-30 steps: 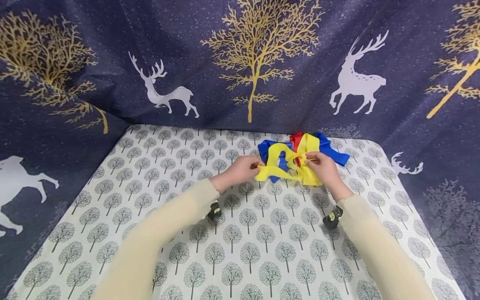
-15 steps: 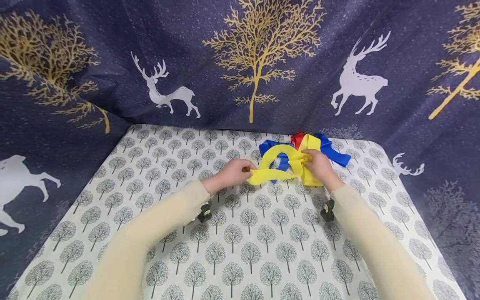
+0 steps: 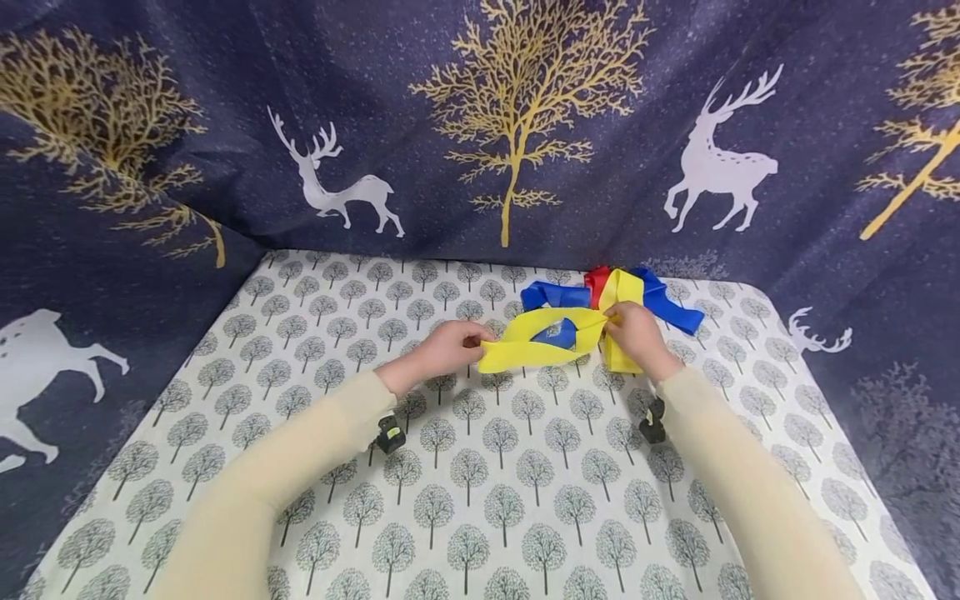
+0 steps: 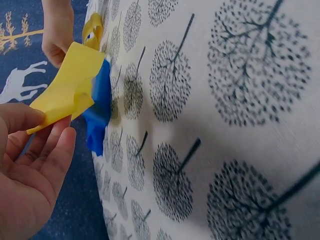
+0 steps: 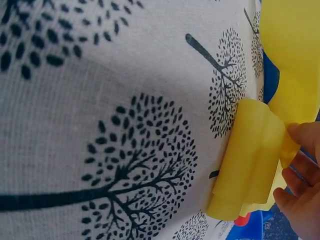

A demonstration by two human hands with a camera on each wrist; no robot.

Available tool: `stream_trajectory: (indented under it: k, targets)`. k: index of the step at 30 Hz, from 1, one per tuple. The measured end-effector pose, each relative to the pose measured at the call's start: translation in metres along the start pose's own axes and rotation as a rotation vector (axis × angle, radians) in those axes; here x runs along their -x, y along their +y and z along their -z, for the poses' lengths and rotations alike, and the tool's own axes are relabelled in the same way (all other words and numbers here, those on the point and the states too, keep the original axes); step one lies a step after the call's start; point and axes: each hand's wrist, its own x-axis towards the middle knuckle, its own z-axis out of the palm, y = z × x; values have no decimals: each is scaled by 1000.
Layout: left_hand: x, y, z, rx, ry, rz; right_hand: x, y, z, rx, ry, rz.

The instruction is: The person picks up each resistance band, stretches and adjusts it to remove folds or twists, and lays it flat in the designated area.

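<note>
A wide yellow ribbon [image 3: 517, 357] is stretched in a flattened loop between the two hands. My left hand [image 3: 450, 346] pinches its left end between thumb and fingers, as the left wrist view shows up close on the ribbon [image 4: 70, 80]. At the loop's right end, my right hand [image 3: 641, 337] pinches the yellow material with thumb and fingertips. Under that hand, a folded yellow length [image 5: 250, 155] hangs close by the cloth. Behind the loop lie a blue ribbon [image 3: 558, 295] and a red ribbon [image 3: 597, 284], partly hidden by the yellow.
A white cloth printed with trees [image 3: 465, 483] covers the table. More blue ribbon [image 3: 671, 308] trails right of the pile. A dark curtain [image 3: 450, 200] with deer and golden trees rises behind the table's far edge. Small black devices [image 3: 391, 435] sit at both wrists.
My left hand has moved left and slightly down, drawing the yellow loop longer and flatter. The right hand stays near the pile, shifted slightly left while keeping its pinch.
</note>
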Motion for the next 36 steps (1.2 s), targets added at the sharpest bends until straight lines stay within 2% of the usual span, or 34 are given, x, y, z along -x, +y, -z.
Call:
stream_trajectory:
  k: [8, 13, 21, 25, 32, 36]
  targets:
    - [9, -17, 18, 38, 37, 46, 5, 1, 2, -34, 50, 30]
    - [13, -28, 29, 45, 79, 86, 9, -3, 7, -67, 44, 35]
    - [15, -46, 39, 224, 128, 185, 16, -12, 9, -97, -25, 29]
    - [15, -54, 44, 298, 148, 214, 20, -16, 8, -123, -43, 34]
    - [20, -57, 51, 268, 147, 224, 26, -19, 8, -170, -97, 30]
    - [21, -57, 54, 286, 141, 236, 28, -20, 9, -203, -97, 40]
